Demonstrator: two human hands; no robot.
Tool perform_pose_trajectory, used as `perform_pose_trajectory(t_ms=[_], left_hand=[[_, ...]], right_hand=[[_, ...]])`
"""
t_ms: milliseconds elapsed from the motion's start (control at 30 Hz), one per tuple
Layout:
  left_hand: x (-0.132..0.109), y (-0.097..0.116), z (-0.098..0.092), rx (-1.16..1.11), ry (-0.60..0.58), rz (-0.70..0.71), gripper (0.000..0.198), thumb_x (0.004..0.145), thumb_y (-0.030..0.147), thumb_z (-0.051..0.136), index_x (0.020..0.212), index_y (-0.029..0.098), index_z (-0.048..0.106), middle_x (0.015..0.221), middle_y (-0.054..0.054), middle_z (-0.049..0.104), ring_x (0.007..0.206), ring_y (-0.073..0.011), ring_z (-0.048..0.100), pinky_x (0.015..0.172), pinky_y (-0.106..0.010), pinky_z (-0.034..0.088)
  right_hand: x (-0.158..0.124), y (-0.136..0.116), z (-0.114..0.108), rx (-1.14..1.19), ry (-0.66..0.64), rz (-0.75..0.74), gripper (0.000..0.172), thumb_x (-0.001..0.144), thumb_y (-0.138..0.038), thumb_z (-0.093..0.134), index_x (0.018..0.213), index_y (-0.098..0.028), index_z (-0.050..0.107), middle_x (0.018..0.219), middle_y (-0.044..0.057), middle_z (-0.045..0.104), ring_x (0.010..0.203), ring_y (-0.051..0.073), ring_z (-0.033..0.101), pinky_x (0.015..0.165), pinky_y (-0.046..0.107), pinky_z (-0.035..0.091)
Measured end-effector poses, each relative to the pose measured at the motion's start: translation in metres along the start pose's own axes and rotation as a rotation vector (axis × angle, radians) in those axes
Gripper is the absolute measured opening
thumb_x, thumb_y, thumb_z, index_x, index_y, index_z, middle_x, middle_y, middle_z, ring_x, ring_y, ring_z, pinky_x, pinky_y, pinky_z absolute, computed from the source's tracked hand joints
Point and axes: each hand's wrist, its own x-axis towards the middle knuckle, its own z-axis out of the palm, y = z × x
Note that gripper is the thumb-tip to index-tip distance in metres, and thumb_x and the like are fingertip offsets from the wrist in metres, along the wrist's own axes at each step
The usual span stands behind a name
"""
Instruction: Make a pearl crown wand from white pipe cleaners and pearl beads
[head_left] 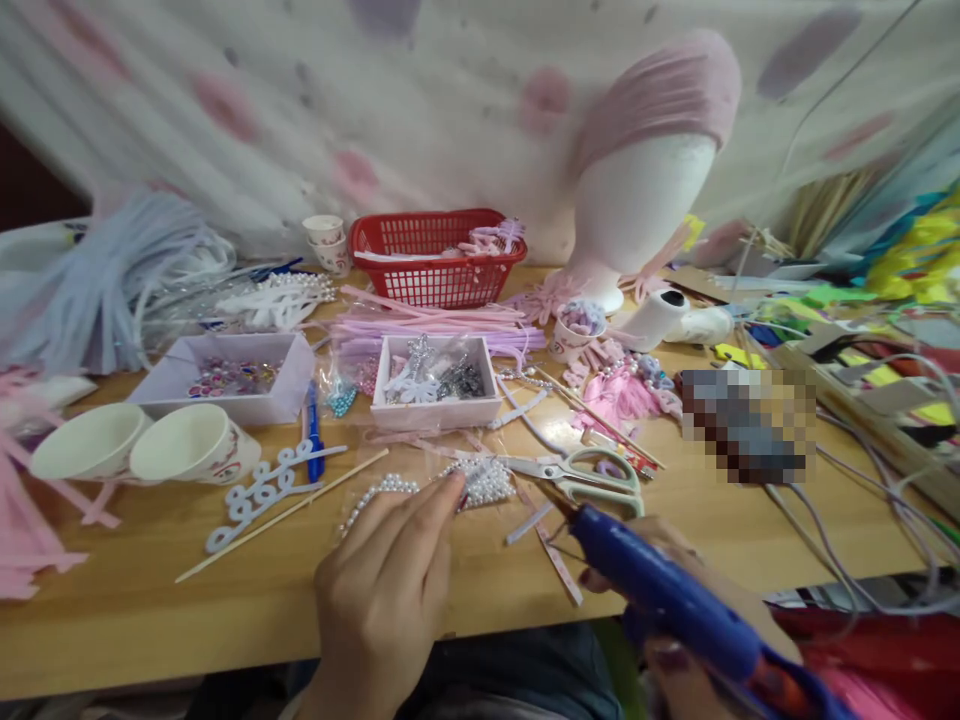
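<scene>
My left hand (386, 575) is over the front of the table, its fingers bent together and their tips in a small heap of pearl beads (487, 482) on a clear bag. What the fingertips pinch, if anything, is hidden. My right hand (686, 680) is wrapped round a blue hot glue gun (645, 560), whose nozzle points up and left toward the scissors. Pale-handled scissors (600, 480) lie just beyond the nozzle, blades toward the beads. A strand of pearl beads (379, 490) lies beyond my left knuckles. Short strips of ribbon (551, 550) lie between the hands.
A white box of trinkets (435, 410), a lilac box of gems (225, 405) and a red basket (439, 280) stand behind. Paper cups (195, 445), a looped pipe-cleaner piece (262, 490), a wooden stick (285, 515) and a blue pen (315, 440) are left. A foam head (637, 200) and cables (832, 560) are right.
</scene>
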Motion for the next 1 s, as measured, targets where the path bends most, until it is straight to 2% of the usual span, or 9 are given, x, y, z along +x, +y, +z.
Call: perform_pose_trajectory(t_ms=[100, 200, 367, 700, 1000], left_hand=[[0.002, 0.004, 0.000, -0.014, -0.003, -0.019, 0.034, 0.083, -0.005, 0.062, 0.111, 0.014, 0.067, 0.091, -0.006, 0.078, 0.082, -0.0180, 0.071, 0.079, -0.030, 0.055], [0.004, 0.006, 0.001, -0.026, -0.005, -0.030, 0.031, 0.083, -0.005, 0.063, 0.109, 0.013, 0.067, 0.090, -0.007, 0.079, 0.081, -0.0174, 0.072, 0.078, -0.029, 0.055], [0.003, 0.004, 0.002, -0.031, 0.001, -0.051, 0.034, 0.081, -0.008, 0.063, 0.109, 0.012, 0.067, 0.090, -0.008, 0.079, 0.082, -0.0178, 0.072, 0.076, -0.029, 0.056], [0.010, 0.003, 0.002, -0.035, -0.008, -0.061, 0.034, 0.082, -0.007, 0.060, 0.108, 0.013, 0.068, 0.088, -0.007, 0.079, 0.080, -0.0177, 0.072, 0.076, -0.028, 0.057], [0.008, 0.003, 0.005, -0.045, -0.015, -0.064, 0.032, 0.081, -0.007, 0.062, 0.107, 0.011, 0.068, 0.089, -0.008, 0.078, 0.081, -0.0176, 0.072, 0.076, -0.028, 0.056]], right_hand=[[0.008, -0.010, 0.016, 0.082, -0.024, -0.025, 0.047, 0.090, -0.064, 0.048, 0.076, -0.022, 0.064, 0.068, 0.005, 0.061, 0.066, 0.024, 0.061, 0.058, 0.034, 0.045], [0.014, -0.009, 0.023, 0.045, -0.009, -0.046, 0.046, 0.089, -0.062, 0.051, 0.072, -0.021, 0.061, 0.065, 0.004, 0.056, 0.061, 0.022, 0.056, 0.055, 0.034, 0.043], [0.020, -0.006, 0.025, -0.001, -0.006, -0.056, 0.044, 0.089, -0.059, 0.054, 0.068, -0.021, 0.058, 0.064, 0.003, 0.054, 0.054, 0.019, 0.054, 0.047, 0.031, 0.041], [0.023, -0.007, 0.030, 0.011, 0.012, -0.075, 0.039, 0.089, -0.056, 0.056, 0.069, -0.022, 0.057, 0.062, 0.001, 0.055, 0.055, 0.018, 0.054, 0.048, 0.030, 0.042], [0.028, -0.011, 0.031, -0.044, 0.073, -0.043, 0.047, 0.088, -0.063, 0.055, 0.064, -0.022, 0.054, 0.058, 0.001, 0.053, 0.049, 0.017, 0.052, 0.043, 0.029, 0.038]])
